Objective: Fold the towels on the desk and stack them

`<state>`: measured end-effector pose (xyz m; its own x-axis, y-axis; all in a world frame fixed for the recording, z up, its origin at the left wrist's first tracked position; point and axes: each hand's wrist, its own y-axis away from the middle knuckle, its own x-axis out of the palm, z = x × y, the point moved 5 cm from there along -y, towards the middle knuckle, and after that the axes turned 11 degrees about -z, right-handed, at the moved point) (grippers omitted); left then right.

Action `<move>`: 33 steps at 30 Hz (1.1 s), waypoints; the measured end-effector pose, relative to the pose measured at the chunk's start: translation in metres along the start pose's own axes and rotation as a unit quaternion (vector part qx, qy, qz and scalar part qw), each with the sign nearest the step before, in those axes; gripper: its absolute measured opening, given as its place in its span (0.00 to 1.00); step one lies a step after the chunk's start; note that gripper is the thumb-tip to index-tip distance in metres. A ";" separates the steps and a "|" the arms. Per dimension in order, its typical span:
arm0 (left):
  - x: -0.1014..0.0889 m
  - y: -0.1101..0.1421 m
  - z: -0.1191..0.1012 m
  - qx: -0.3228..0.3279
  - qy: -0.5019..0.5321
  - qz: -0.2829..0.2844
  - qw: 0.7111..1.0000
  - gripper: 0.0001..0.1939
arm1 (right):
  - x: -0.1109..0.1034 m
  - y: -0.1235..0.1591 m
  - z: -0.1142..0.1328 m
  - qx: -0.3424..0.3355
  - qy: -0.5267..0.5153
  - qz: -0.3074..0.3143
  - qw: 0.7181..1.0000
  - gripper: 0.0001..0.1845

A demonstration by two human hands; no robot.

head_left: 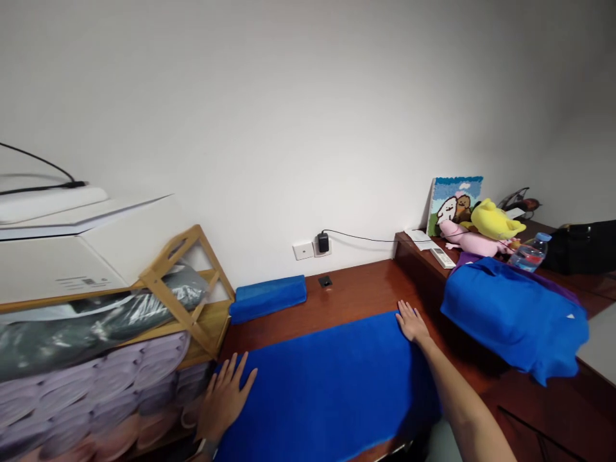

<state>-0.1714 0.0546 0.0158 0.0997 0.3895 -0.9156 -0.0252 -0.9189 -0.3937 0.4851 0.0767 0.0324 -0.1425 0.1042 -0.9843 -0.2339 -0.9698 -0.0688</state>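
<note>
A blue towel (332, 378) lies spread flat on the dark wooden table (356, 292). My left hand (225, 398) rests flat on the towel's left edge, fingers spread and holding nothing. At the towel's far right corner, my right hand (411, 321) presses down with fingers stretched out. A folded blue towel (268, 297) lies at the back by the wall. A heap of blue cloth (514, 317) sits to the right on a raised ledge.
A wooden rack (185, 295) at left holds lilac rolled towels (91, 391), a plastic-wrapped bundle and a white box. Wall socket with charger (323, 242). On the right ledge: plush toys (486, 228), a picture, a remote (442, 257), a water bottle (529, 252), a black bag.
</note>
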 end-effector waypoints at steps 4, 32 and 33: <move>-0.011 -0.009 -0.005 -0.017 0.018 -0.004 1.000 0.39 | -0.013 -0.005 0.015 0.007 0.007 -0.018 1.000 0.36; -0.039 0.121 0.015 0.025 0.064 -0.030 0.997 0.35 | -0.025 0.160 -0.032 0.088 0.031 -0.037 0.995 0.40; -0.041 0.122 0.009 0.032 0.067 -0.023 0.997 0.34 | -0.027 0.160 -0.022 0.081 0.030 -0.050 0.995 0.40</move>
<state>-0.1874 -0.0730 0.0045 0.2338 0.4162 -0.8787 -0.0800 -0.8924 -0.4440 0.4728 -0.0864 0.0441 -0.0553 0.1798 -0.9822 -0.3969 -0.9066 -0.1436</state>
